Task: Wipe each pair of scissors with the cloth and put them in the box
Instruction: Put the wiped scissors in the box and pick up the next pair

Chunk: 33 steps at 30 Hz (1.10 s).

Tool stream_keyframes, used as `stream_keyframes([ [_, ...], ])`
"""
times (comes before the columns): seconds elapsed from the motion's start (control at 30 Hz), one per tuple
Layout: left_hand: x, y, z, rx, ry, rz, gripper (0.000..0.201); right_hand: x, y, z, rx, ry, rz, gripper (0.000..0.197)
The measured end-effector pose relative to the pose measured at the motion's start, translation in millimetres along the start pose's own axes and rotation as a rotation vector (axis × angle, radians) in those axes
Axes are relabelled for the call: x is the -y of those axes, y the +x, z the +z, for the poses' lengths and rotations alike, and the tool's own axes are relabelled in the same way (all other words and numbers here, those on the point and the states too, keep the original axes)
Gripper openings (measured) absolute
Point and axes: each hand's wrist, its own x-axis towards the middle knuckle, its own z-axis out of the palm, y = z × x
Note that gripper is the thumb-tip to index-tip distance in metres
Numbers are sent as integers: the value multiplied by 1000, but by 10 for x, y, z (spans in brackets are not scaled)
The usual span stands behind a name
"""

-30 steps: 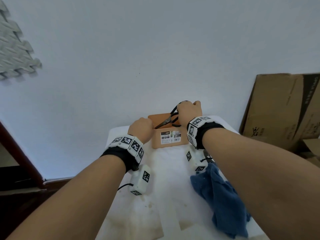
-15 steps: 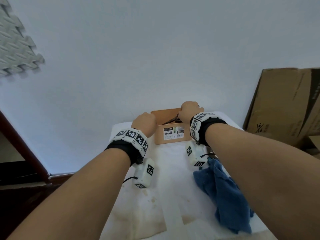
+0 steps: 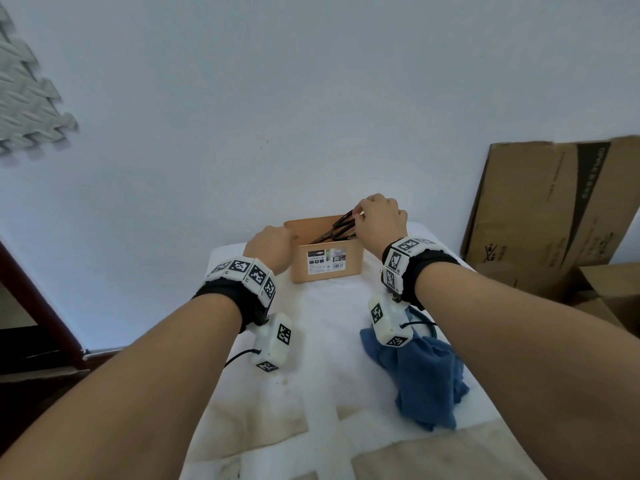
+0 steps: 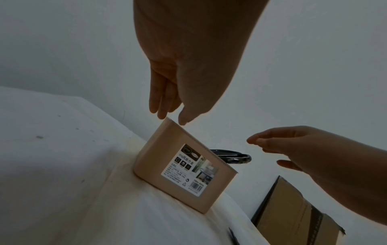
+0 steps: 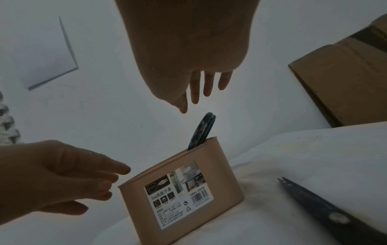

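Note:
A tan box (image 3: 355, 265) stands at the far end of the white table. Black-handled scissors (image 3: 341, 225) lean inside it, handles (image 5: 204, 131) sticking up over the rim. My right hand (image 3: 377, 216) hovers just above those handles, fingers (image 5: 194, 92) straight and apart from them, holding nothing. My left hand (image 3: 273, 247) is at the box's left top corner (image 4: 159, 149), fingers straight, fingertips (image 4: 161, 114) at the rim. Another pair of scissors (image 5: 318, 210) lies on the table right of the box. A blue cloth (image 3: 426, 372) lies crumpled under my right forearm.
The white table cover (image 3: 329, 323) is stained near the front. Flattened cardboard (image 3: 554, 209) leans on the wall at the right, with an open carton below it. A grey foam mat (image 3: 24, 109) hangs on the wall at the left.
My right hand lowered the scissors into the box, let go and rose a little. The scissors now lean in the box. My left hand stayed by the box's left corner.

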Motion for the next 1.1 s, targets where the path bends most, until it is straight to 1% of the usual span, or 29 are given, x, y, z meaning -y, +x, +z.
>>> stream_keyframes([
  [0.2,-65,-279,-123,-5,-50,-54,47,-47,-330,-298,30,74,42,29],
  [0.3,-112,-451,-147,-33,-126,-77,43,-122,-550,-437,92,98,76,30],
  [0.4,-181,-633,-125,-71,-314,-131,36,-228,-793,-526,174,168,130,29],
  [0.47,-248,-753,-71,-67,-524,-190,33,-289,-967,-568,225,198,159,26],
  [0.57,-364,-937,46,-20,-804,-286,29,-368,-1209,-586,347,135,167,12],
  [0.6,-399,-993,84,-5,-864,-304,27,-385,-1283,-595,400,95,166,20],
  [0.67,-473,-1101,160,31,-967,-330,26,-421,-1437,-620,487,21,178,42],
  [0.8,-591,-1290,276,111,-1078,-348,24,-444,-1731,-681,608,-37,185,73],
  [0.83,-614,-1329,295,130,-1098,-349,24,-448,-1787,-681,643,-41,178,71],
  [0.87,-638,-1366,314,149,-1112,-348,24,-458,-1835,-676,659,-31,172,62],
  [0.93,-682,-1433,351,173,-1138,-352,24,-478,-1909,-674,640,18,182,40],
  [0.97,-708,-1462,367,182,-1154,-356,24,-488,-1940,-688,616,42,195,36],
  [1.03,-758,-1507,384,194,-1192,-358,24,-508,-1971,-738,595,70,211,38],
  [1.1,-814,-1544,390,201,-1238,-358,24,-552,-2001,-798,634,76,255,46],
])
